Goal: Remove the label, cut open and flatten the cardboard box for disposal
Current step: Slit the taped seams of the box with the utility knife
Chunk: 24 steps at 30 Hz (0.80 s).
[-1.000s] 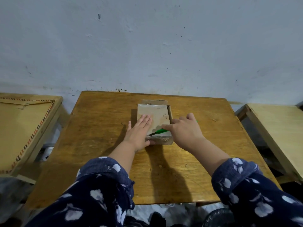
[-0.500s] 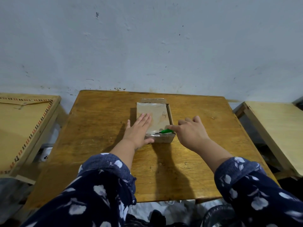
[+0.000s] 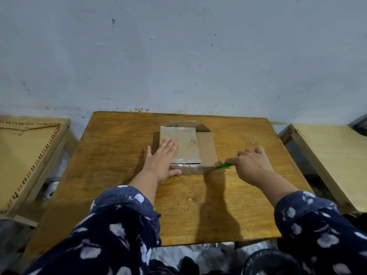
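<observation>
I see the cardboard box (image 3: 186,147) lying near the middle-back of the wooden counter (image 3: 119,155), its top panel flat, right side flap splayed out onto the wood. Left hand (image 3: 161,162) is spread open, palm pressed flat on the box's left part, fingers together, thumb out on the counter side; it hides the box's near-left corner. Right hand (image 3: 253,165) is closed around a green cutter (image 3: 225,165), only a short green stub pokes out toward the box's near-right corner; blade tip too small and blurred, can't tell if it touches the cardboard. Shiny tape along the near edge (image 3: 190,168), glare makes it hard to read. Some faint print on the top panel, unreadable. No label that I can make out. Hands are well apart. Both patterned sleeves (image 3: 111,225) cover the counter's front part. Side tables left (image 3: 25,155) and right (image 3: 333,155) are cut off by the frame.
</observation>
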{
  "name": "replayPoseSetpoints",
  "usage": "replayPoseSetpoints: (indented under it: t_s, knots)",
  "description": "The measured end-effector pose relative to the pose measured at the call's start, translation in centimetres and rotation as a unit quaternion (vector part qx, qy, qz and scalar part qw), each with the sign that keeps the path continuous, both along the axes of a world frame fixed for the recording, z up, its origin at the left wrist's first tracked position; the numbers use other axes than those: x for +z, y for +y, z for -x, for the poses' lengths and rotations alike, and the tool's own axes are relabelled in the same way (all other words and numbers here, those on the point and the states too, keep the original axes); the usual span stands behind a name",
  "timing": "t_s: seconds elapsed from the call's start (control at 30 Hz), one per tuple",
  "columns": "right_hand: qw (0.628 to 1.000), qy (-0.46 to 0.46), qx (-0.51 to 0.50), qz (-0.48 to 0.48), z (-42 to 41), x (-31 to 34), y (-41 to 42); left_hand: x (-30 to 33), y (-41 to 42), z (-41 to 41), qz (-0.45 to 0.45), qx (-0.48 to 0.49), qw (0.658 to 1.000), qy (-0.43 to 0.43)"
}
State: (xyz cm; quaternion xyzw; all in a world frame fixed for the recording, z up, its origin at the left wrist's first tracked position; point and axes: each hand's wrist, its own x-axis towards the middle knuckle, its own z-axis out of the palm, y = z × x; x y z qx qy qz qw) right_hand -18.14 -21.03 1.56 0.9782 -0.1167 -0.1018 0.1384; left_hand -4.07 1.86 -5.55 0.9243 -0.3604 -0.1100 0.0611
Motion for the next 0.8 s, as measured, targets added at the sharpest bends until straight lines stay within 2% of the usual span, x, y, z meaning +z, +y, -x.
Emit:
replayPoseSetpoints:
  t_s: [0.2, 0.3, 0.43, 0.57, 0.63, 0.7, 0.8]
  knots:
    - [0.994, -0.017, -0.053, -0.093, 0.7, -0.2, -1.0, 0.0, -0.2, 0.1, -0.007, -0.001, 1.000, -0.013]
    - [0.971, -0.035, -0.125, -0.200, 0.4, -0.3, -1.0, 0.1, -0.2, 0.2, -0.010, -0.002, 1.000, -0.014]
    - [0.885, -0.069, -0.214, -0.407, 0.0, 0.1, -2.0, 0.2, -0.2, 0.2, -0.019, -0.006, 1.000, -0.013]
    - [0.767, -0.108, -0.315, -0.549, -0.6, -0.3, -3.2, 0.4, -0.9, 0.4, 0.016, 0.017, 0.999, -0.031]
    - [0.742, -0.156, -0.358, -0.544, -1.0, -0.9, -3.4, 0.6, -1.8, 0.3, 0.041, 0.039, 0.997, -0.047]
    - [0.751, -0.205, -0.389, -0.492, -1.5, -1.9, -3.6, 0.8, -2.9, 0.1, 0.043, 0.053, 0.997, -0.044]
    - [0.756, -0.219, -0.414, -0.457, -2.3, -3.8, -4.3, 0.8, -4.6, 0.0, 0.025, 0.074, 0.997, -0.024]
